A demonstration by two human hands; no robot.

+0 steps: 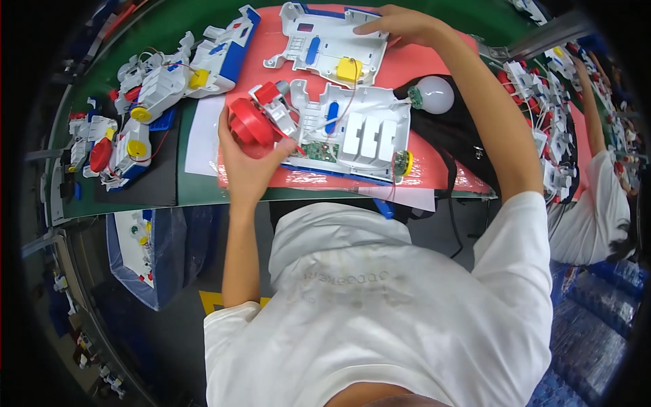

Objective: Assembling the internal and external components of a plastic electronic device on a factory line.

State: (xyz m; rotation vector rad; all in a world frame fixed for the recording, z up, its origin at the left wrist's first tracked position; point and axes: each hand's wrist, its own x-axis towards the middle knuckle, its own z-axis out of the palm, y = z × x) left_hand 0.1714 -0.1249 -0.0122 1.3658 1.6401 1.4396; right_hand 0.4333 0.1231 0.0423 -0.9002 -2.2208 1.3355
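My left hand (pixel 247 166) is curved around a red round plastic part (pixel 251 124), thumb on one side and fingers on the other. A white and red piece (pixel 274 102) adjoins that part. Beside it lies an open white plastic housing half (pixel 366 105) with a green circuit board (pixel 319 151), white blocks and a blue strip inside. A round white bulb (pixel 432 95) sits at its right end. My right hand (pixel 401 26) grips the right edge of a second white shell (pixel 332 44), farther back, which carries a yellow block (pixel 349 69). A red wire runs between the two halves.
Under the halves lies a red mat (pixel 264 61) on the green bench (pixel 203 197). Several part-assembled white and blue units (pixel 224 57) stand at the left. A black bag or cloth (pixel 468 139) lies at right. Another person's sleeve (pixel 597 203) shows beyond more assemblies (pixel 542 122).
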